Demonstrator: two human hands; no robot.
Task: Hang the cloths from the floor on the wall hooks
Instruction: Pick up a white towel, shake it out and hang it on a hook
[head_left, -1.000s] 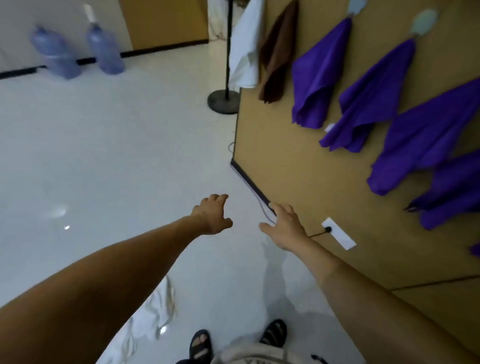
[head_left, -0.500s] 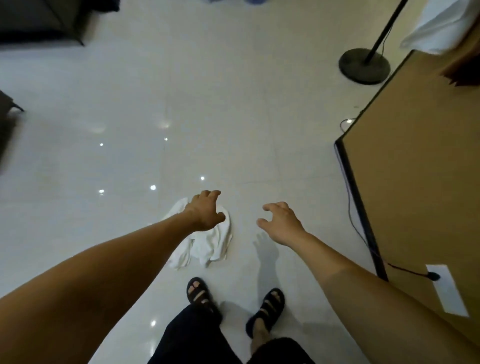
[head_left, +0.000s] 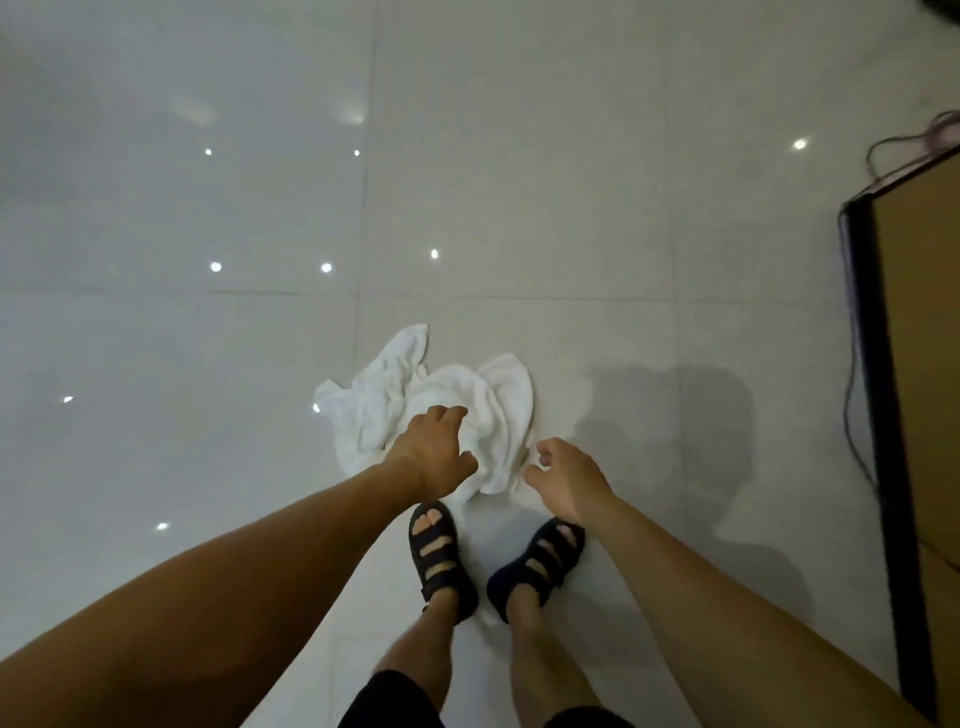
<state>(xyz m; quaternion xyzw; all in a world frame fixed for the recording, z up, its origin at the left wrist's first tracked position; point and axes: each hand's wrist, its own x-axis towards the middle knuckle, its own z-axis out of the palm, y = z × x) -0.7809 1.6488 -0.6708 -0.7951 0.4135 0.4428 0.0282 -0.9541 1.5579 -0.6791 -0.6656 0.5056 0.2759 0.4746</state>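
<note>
One cloth (head_left: 493, 400) beneath left hand (head_left: 434, 460).

Glossy pale tiled floor (head_left: 519, 208) under crumpled white cloth (head_left: 493, 410).

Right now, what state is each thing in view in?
white cloth: crumpled on the floor, not picked up.
left hand: over the cloth, fingers loosely curled, holding nothing.
right hand: beside the cloth, fingers loosely curled, empty.
sandals: worn, flat on the floor, just short of the cloth.
</note>
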